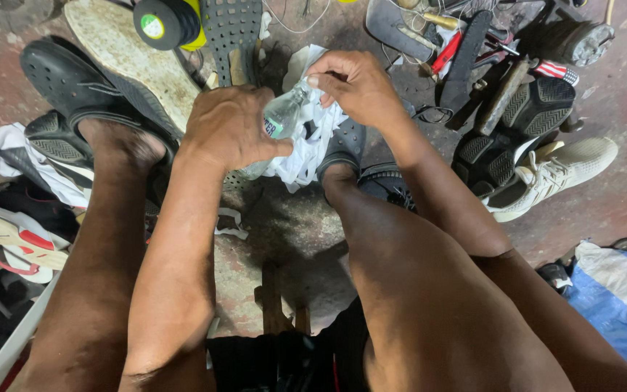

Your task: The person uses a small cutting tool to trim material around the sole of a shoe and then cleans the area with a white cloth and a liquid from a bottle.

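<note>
My left hand (230, 127) grips a small clear plastic bottle (283, 115) tilted on its side. My right hand (353, 83) has its fingertips on the bottle's neck and also rests on a crumpled white cloth (306, 149) that hangs below both hands. Both hands are held above the stained floor, between my knees. My feet wear black clog sandals, the left one (74, 87) and the right one (346, 141), which is partly hidden under the cloth.
Shoes and soles lie all round: a cream sneaker (560, 178), dark shoe soles (538, 109), a beige insole (128, 58), flip-flops (19, 239). A black and yellow tape roll (165, 22) and red-handled tools (448, 51) lie at the top. A blue and white sack (618, 290) sits at right.
</note>
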